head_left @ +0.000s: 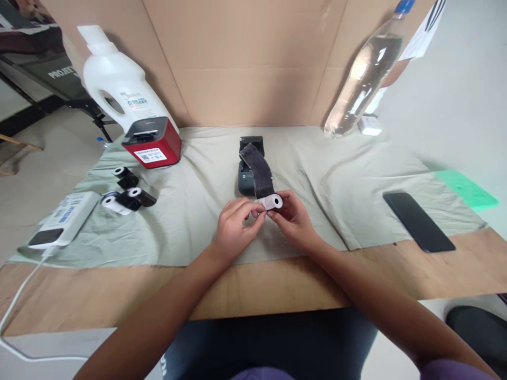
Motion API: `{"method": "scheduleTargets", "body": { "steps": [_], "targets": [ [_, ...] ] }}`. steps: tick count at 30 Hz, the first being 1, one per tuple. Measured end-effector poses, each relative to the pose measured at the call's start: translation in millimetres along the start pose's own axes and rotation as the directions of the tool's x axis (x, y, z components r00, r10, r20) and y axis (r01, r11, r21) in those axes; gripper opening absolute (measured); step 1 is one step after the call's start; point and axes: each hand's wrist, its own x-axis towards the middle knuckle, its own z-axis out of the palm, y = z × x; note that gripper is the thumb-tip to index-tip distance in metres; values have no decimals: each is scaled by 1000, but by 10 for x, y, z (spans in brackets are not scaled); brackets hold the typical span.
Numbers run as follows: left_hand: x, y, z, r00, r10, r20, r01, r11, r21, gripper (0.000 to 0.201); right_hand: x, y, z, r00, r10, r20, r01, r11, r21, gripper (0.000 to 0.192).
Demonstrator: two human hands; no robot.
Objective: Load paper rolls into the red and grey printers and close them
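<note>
Between my two hands is a small white paper roll (270, 202), its hollow core facing right. My left hand (240, 224) pinches the roll's near left side with thumb and forefinger. From the right, my right hand (293, 219) has its fingers closed around the roll's other end. A dark strip (258, 171) runs from the roll up and away across a small black printer (246, 179) with its lid raised. The strip hides part of the printer's inside. Several more rolls (134, 195), with black and white outsides, lie in a group at the left.
A red box-shaped device (170, 145) and a white jug (119, 79) stand at the back left, a water bottle (364, 74) at the back right. A white power bank (65, 219) with a cable lies left, a phone (418, 221) right. Cardboard (253, 68) walls the back.
</note>
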Motion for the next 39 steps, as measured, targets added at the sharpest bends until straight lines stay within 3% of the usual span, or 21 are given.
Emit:
{"method": "scheduleTargets", "body": {
  "steps": [17,21,24,27,29,31,35,39],
  "targets": [
    [-31,19,-5,992,99,-73,-99,995,6,8,-40,16,36,1000,-24,-2,24,1000,3,25],
    [-19,31,-5,993,114,-34,-114,993,8,6,-26,56,-5,998,-62,5,62,996,-66,26],
    [39,-13,-46,992,-2,-123,-4,999,-47,5,-31,66,-41,994,-103,45,107,988,-110,29],
    [127,-120,-115,924,-271,-268,211,949,-232,29,-65,32,-55,985,-103,141,115,990,-85,29],
    [171,-201,-156,896,-368,-248,267,894,-361,34,-93,-8,-44,974,-62,217,74,996,-45,28],
    [185,-253,-184,889,-391,-236,274,870,-410,25,-112,-45,-22,965,-4,262,5,1000,0,27],
    [148,-229,-230,897,-281,-343,183,939,-291,9,-97,-62,8,971,64,232,-90,990,107,25],
    [120,-138,-320,950,60,-306,-90,992,-84,13,-35,-17,-9,985,100,141,-132,963,236,29]
  ]
}}
